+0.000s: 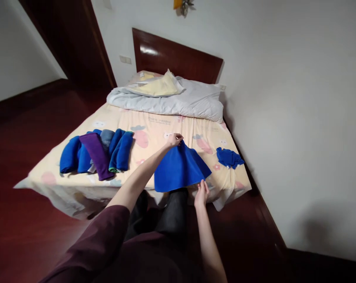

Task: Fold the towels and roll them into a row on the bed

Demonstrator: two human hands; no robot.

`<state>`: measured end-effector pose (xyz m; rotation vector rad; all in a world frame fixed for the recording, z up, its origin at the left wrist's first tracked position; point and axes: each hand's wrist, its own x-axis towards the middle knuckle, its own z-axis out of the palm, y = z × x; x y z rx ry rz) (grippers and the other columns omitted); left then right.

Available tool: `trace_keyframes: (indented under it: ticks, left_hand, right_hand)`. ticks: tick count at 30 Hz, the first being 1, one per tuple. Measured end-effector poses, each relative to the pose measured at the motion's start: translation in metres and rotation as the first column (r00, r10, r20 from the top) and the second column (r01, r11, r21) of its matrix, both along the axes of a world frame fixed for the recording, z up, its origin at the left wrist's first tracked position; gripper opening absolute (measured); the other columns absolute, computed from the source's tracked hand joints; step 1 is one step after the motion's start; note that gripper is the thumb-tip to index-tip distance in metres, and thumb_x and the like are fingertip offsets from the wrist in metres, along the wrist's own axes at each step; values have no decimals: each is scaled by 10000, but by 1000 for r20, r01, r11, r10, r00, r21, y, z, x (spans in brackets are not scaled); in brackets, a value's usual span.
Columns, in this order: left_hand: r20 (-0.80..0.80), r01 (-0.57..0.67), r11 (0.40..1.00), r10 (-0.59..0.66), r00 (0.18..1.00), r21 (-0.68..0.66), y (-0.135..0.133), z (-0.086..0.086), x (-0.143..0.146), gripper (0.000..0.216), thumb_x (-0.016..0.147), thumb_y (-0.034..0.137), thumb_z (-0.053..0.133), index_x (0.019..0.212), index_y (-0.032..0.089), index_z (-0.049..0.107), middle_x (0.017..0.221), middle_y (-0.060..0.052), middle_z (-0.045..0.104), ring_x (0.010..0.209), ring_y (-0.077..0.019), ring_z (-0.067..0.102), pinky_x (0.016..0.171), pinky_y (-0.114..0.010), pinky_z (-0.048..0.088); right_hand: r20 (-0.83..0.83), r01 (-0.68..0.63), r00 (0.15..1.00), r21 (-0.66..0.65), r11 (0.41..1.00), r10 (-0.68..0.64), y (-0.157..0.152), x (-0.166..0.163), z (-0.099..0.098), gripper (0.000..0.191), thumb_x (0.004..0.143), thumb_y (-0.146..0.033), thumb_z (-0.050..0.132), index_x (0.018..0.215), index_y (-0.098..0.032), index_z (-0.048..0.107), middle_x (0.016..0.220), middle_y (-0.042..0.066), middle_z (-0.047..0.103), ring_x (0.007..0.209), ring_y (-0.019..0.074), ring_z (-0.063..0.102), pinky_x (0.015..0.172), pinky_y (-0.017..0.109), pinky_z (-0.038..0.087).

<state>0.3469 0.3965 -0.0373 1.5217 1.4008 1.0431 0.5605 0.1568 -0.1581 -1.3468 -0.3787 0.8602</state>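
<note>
1. Right hand (201,194) pinches near corner of blue cloth (179,169) at the bed (154,135) edge.
2. Left hand (174,140) grips cloth's far corner, lifted off the sheet.
3. Crumpled blue rag (228,158) just right of the cloth.
4. Folded blue and purple towels (97,153) well left.
5. Grey duvet (178,100) bunched at the headboard (175,57).

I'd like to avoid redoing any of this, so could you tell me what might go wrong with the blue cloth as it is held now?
The blue cloth is pinched only at its far corner by the left hand and near edge by the right hand, so it could sag or crease. It overhangs the bed edge, so it might slide off if released. The crumpled blue cloth lies near the bed's right edge and may be knocked down.
</note>
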Motion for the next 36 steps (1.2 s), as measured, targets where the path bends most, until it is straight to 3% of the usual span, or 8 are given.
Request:
trace_keyframes:
  ticks: [4, 9, 17, 21, 26, 36]
  left_hand:
    - [188, -3, 1000, -1, 982, 24, -13, 33, -8, 289, 861, 352, 745, 984, 91, 728, 898, -104, 746, 716, -164, 703, 747, -336, 633]
    - [350, 41, 993, -78, 933, 110, -20, 69, -20, 333, 819, 348, 799, 1024, 99, 719, 899, -87, 740, 766, -160, 720, 821, -364, 634]
    - [302, 0, 969, -77, 950, 248, -45, 115, -46, 521, 726, 490, 858, 1074, 116, 757, 935, -99, 764, 853, -206, 731, 842, -401, 622]
    - [286, -41, 970, -30, 958, 240, -63, 129, -61, 563, 699, 498, 875, 1089, 107, 765, 954, -116, 770, 897, -231, 737, 811, -363, 603]
    - [253, -106, 965, 43, 967, 240, -94, 135, -82, 605, 610, 547, 913, 1017, 115, 795, 939, -127, 783, 928, -249, 729, 742, -295, 571]
    - [286, -135, 987, 105, 953, 84, -193, 134, -134, 657, 426, 571, 981, 896, 139, 822, 880, -116, 788, 873, -267, 735, 797, -349, 608]
  right_hand:
    - [139, 32, 989, 118, 992, -48, 16, 28, 41, 701, 733, -664, 725, 1160, -108, 721, 1050, 125, 745, 977, 215, 686, 865, 341, 561]
    - [222, 36, 970, 257, 966, -95, 41, 54, 94, 702, 736, -655, 730, 1169, -103, 723, 1025, 109, 747, 883, 177, 672, 824, 318, 553]
    - [348, -83, 933, 449, 890, -88, 59, 79, 163, 584, 787, -512, 779, 1212, -122, 687, 1124, 151, 754, 998, 199, 707, 899, 351, 575]
    - [408, -155, 911, 477, 865, -61, 60, 81, 178, 510, 796, -499, 780, 1122, -109, 746, 1164, 167, 752, 1057, 233, 710, 950, 397, 576]
    - [452, -212, 892, 418, 883, 0, 53, 79, 187, 519, 780, -531, 795, 1097, -120, 773, 1164, 158, 759, 1073, 247, 709, 953, 399, 579]
    - [380, -374, 885, 235, 897, 269, 18, 70, 206, 517, 657, -508, 909, 1046, -183, 807, 1069, 99, 783, 903, 200, 704, 741, 300, 568]
